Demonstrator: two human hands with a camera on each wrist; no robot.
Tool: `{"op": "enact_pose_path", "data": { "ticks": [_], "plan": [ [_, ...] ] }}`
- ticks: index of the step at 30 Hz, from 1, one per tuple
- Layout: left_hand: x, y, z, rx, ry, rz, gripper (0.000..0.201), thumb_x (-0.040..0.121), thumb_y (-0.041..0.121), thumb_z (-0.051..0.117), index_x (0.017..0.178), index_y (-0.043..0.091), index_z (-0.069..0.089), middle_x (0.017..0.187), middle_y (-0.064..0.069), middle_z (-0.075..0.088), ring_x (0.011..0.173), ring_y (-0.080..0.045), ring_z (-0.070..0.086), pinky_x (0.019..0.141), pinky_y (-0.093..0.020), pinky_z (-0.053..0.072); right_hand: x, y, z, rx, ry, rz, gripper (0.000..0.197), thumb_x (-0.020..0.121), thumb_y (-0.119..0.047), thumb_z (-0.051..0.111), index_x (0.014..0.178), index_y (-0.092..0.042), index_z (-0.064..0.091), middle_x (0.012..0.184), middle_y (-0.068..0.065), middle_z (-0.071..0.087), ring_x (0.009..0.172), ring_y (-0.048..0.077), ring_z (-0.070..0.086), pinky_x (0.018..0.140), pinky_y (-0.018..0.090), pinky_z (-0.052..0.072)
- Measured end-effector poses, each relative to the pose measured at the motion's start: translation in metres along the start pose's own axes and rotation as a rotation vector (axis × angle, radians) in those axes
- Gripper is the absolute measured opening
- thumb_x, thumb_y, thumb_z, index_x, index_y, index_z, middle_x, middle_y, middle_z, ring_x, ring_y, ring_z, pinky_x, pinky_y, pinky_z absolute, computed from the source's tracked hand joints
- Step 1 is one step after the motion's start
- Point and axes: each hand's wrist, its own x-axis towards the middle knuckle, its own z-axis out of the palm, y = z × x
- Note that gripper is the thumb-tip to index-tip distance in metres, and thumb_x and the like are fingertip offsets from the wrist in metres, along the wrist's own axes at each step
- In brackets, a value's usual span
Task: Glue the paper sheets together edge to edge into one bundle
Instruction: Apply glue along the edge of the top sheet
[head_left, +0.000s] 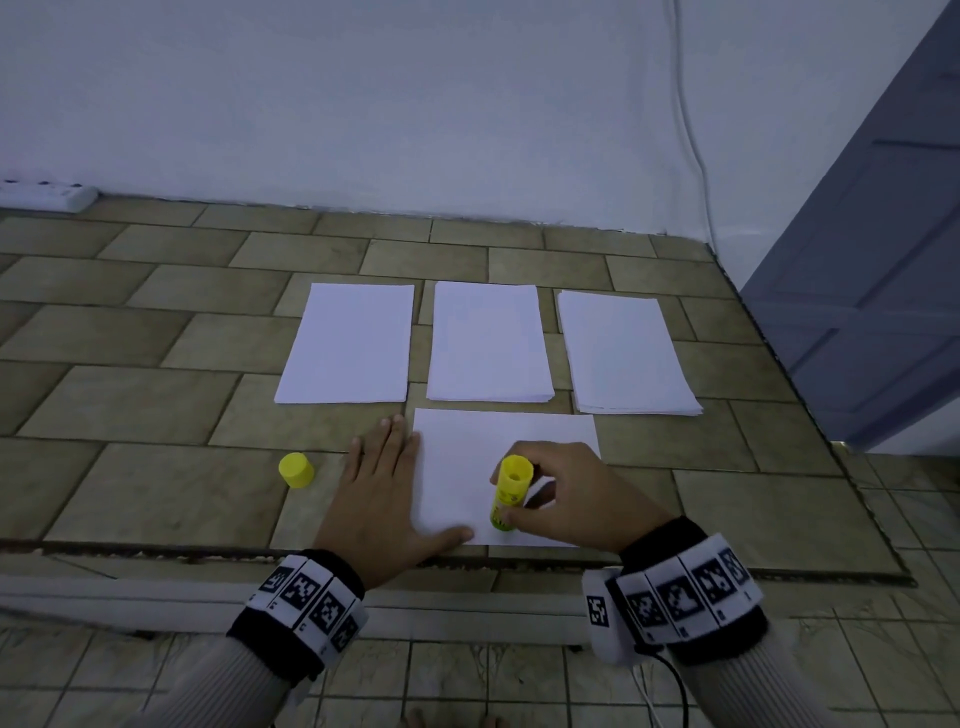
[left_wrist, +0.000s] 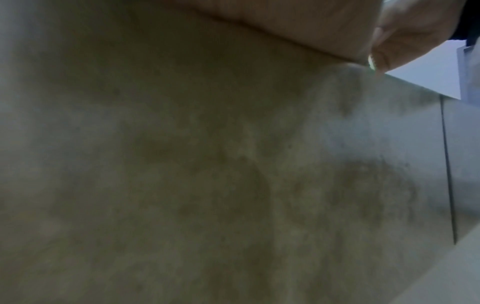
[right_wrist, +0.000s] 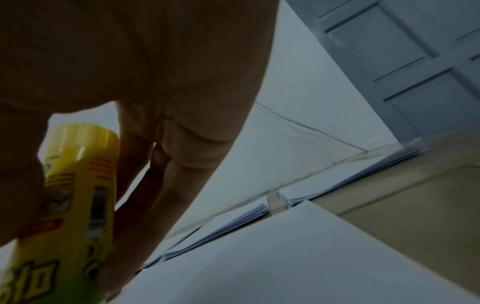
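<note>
yellow glue stick (head_left: 510, 491): upright-ish on the front sheet, open end up, tilted a bit toward the camera, uncapped; label w/ barcode shows in the right wrist view (right_wrist: 78, 205).
right hand (head_left: 574, 491): fingers and thumb curled round the glue stick, thumb low near its base, fingers behind the top end; hand sits over the front sheet.
left hand (head_left: 387, 491): flat, fingers straight and close together, palm down on the floor just left of the front sheet; thumb stretched out onto the sheet's near left corner, pressing it.
front sheet (head_left: 467, 467): white paper, lying alone in front of the piles, near edge close to the step edge; its far edge almost meets the middle pile.
left pile (head_left: 350, 345): white paper, flat on the tiles, far left of the row.
middle pile (head_left: 488, 343): next to it, narrow gap of tile betw them.
right pile (head_left: 626, 356): angled slightly, stacked edges visible, well apart from the door.
yellow cap (head_left: 296, 470): on its side on the tiles, left of the left hand, not touching it.
floor (head_left: 156, 405): tan tiles, brick pattern; left wrist view (left_wrist: 207, 164) mostly blurred tile.
extras: white wall (head_left: 467, 104), grey door (head_left: 872, 260) at right, power strip (head_left: 47, 195) far left by the wall, marker bands on both wrists.
</note>
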Motion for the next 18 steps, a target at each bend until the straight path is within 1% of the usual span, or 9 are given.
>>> {"op": "enact_pose_path", "data": {
  "ticks": [3, 5, 7, 11, 13, 15, 18],
  "plan": [
    [0.000, 0.000, 0.000, 0.000, 0.005, 0.006, 0.135, 0.059, 0.102, 0.010, 0.154, 0.007, 0.013, 0.163, -0.011, 0.001, 0.150, -0.023, -0.006, 0.121, -0.048, -0.002, -0.005, -0.002, 0.002, -0.010, 0.001, -0.023, 0.016, 0.078, -0.010, 0.073, 0.093, -0.010, 0.067, 0.093, -0.004, 0.068, 0.085, 0.012, 0.064, 0.071, 0.030, 0.058],
    [0.000, 0.001, -0.001, 0.010, -0.006, 0.002, 0.135, 0.058, 0.102, 0.008, 0.154, 0.007, 0.012, 0.163, -0.011, 0.001, 0.150, -0.023, -0.006, 0.121, -0.047, -0.003, -0.003, -0.003, 0.001, -0.022, -0.013, -0.031, 0.016, 0.079, -0.012, 0.073, 0.093, -0.010, 0.066, 0.093, -0.003, 0.067, 0.085, 0.012, 0.063, 0.070, 0.030, 0.057],
    [0.000, 0.002, -0.003, 0.021, -0.019, -0.005, 0.136, 0.056, 0.102, 0.006, 0.154, 0.008, 0.010, 0.163, -0.011, -0.001, 0.150, -0.022, -0.008, 0.121, -0.047, -0.004, 0.004, -0.003, -0.002, -0.037, -0.024, -0.038, 0.013, 0.079, -0.012, 0.073, 0.090, -0.010, 0.065, 0.093, 0.000, 0.067, 0.084, 0.011, 0.063, 0.071, 0.030, 0.057],
    [-0.001, 0.003, -0.005, 0.026, -0.038, -0.015, 0.137, 0.054, 0.102, 0.002, 0.155, 0.008, 0.006, 0.163, -0.010, -0.005, 0.150, -0.022, -0.011, 0.121, -0.046, -0.005, 0.029, 0.001, -0.014, -0.070, 0.010, -0.013, 0.009, 0.079, -0.009, 0.071, 0.083, -0.008, 0.063, 0.093, 0.003, 0.067, 0.084, 0.012, 0.063, 0.074, 0.033, 0.056],
    [-0.002, 0.004, -0.005, 0.020, -0.040, -0.018, 0.138, 0.053, 0.102, 0.002, 0.155, 0.009, 0.005, 0.163, -0.010, -0.006, 0.150, -0.022, -0.011, 0.121, -0.045, -0.007, 0.044, 0.005, -0.021, -0.091, 0.040, 0.012, 0.010, 0.078, -0.009, 0.071, 0.083, -0.008, 0.063, 0.091, 0.004, 0.069, 0.084, 0.013, 0.065, 0.076, 0.036, 0.056],
    [-0.002, 0.004, -0.006, 0.019, -0.038, -0.018, 0.137, 0.054, 0.101, 0.003, 0.155, 0.008, 0.006, 0.163, -0.010, -0.005, 0.149, -0.022, -0.011, 0.121, -0.045, -0.008, 0.057, 0.010, -0.027, -0.108, 0.074, 0.024, 0.011, 0.075, -0.007, 0.070, 0.080, -0.008, 0.061, 0.086, 0.005, 0.070, 0.083, 0.019, 0.066, 0.078, 0.042, 0.055],
    [-0.001, 0.004, -0.006, 0.024, -0.036, -0.018, 0.137, 0.054, 0.101, 0.003, 0.155, 0.007, 0.007, 0.163, -0.011, -0.004, 0.150, -0.023, -0.010, 0.121, -0.045, -0.007, 0.073, 0.015, -0.034, -0.122, 0.121, 0.060, 0.011, 0.074, -0.009, 0.068, 0.079, -0.007, 0.059, 0.082, 0.007, 0.070, 0.083, 0.024, 0.067, 0.080, 0.046, 0.053]
  ]
}}
